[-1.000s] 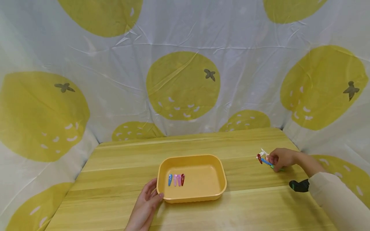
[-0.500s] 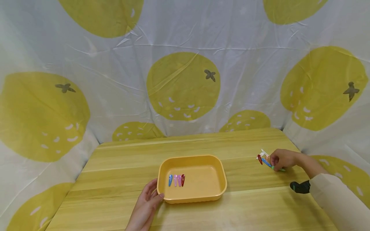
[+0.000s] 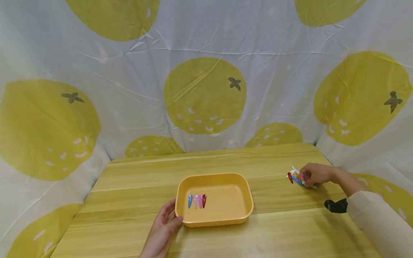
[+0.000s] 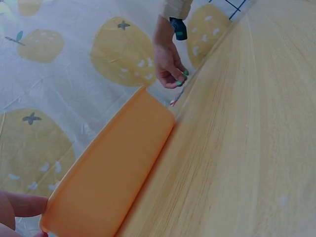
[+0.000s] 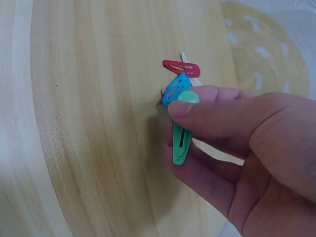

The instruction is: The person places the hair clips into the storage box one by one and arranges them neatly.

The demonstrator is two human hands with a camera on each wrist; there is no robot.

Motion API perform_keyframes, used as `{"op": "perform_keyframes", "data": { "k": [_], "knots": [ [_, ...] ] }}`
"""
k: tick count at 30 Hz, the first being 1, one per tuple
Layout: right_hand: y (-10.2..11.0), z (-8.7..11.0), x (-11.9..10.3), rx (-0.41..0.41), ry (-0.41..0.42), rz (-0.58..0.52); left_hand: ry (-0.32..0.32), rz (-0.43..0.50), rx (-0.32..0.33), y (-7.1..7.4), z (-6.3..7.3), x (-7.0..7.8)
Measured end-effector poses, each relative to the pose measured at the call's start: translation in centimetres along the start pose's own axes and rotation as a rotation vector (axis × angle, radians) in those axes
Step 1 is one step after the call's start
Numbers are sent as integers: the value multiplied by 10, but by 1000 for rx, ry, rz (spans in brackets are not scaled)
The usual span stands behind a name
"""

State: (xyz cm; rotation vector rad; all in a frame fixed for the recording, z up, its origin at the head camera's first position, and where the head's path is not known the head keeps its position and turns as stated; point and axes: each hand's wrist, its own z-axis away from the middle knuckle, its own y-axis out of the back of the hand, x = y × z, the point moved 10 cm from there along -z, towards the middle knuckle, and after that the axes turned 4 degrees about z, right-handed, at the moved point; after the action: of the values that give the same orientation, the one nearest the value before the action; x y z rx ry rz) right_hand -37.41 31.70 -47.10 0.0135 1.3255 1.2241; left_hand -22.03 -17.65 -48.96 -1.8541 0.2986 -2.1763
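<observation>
My left hand (image 3: 162,227) grips the left end of a yellow plastic tray (image 3: 226,211), thumb at the rim and fingers along the outer wall. Inside the tray a blue hair clip (image 3: 190,201), two pink hair clips (image 3: 198,201) and a dark red hair clip (image 3: 204,201) lie in a row. At the right of the table my right hand (image 3: 317,174) pinches a green hair clip (image 5: 182,145) between thumb and fingers. Just beyond it in the right wrist view lie another blue hair clip (image 5: 174,91) and a red hair clip (image 5: 183,68), with white clips (image 3: 295,170) partly hidden behind.
The wooden table (image 3: 135,200) runs back to a hanging cloth (image 3: 274,89) printed with yellow fruit. A black wrist strap piece (image 3: 336,206) sticks out by the right sleeve (image 3: 380,222). Blue grid lines (image 4: 233,7) show in the left wrist view's upper corner.
My right hand has risen slightly from the small pile, with the green hair clip now between its fingers. The left hand and the tray stay put.
</observation>
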Motion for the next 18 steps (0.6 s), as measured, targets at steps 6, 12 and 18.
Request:
{"op": "perform_keyframes", "data": {
  "k": [6,12,18],
  "knots": [
    [3,-1,-3,14,-35,-46,3,-1,2,-1,1,1],
    [8,-2,-12,46,-49,-64,4,-1,-2,-1,1,1],
    [10,-7,-28,55,-26,-55,8,0,-2,-1,1,1]
  ]
}}
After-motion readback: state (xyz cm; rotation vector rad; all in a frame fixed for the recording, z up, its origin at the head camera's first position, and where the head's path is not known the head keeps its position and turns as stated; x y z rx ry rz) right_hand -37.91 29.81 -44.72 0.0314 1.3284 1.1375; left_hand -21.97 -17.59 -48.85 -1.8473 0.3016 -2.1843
